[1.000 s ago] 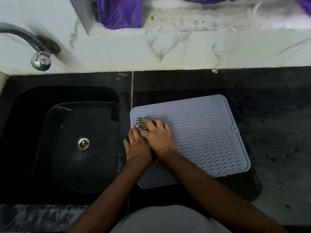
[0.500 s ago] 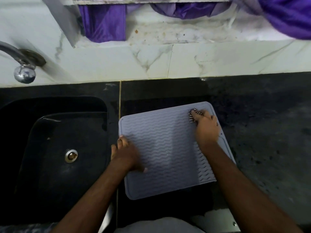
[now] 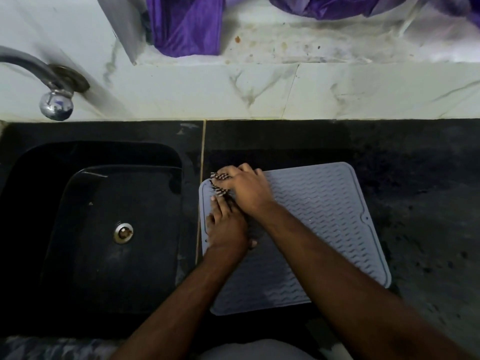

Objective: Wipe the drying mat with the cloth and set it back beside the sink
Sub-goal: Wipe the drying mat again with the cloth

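A pale grey ribbed drying mat (image 3: 317, 219) lies flat on the black counter just right of the sink. My right hand (image 3: 246, 189) grips a bunched black-and-white checked cloth (image 3: 219, 183) and presses it on the mat's far left corner. Most of the cloth is hidden under the fingers. My left hand (image 3: 226, 227) lies flat with straight fingers on the mat's left edge, just below the right hand and touching it.
The black sink (image 3: 109, 229) with its metal drain (image 3: 124, 233) sits left of the mat. A chrome tap (image 3: 52, 92) juts from the marble wall at the far left. Purple fabric (image 3: 187, 24) hangs over the ledge behind. Dark counter (image 3: 420, 203) extends to the right.
My right hand swept the cloth from the mat's left side to its far right corner and back to the far left corner. The left hand stayed on the left edge.
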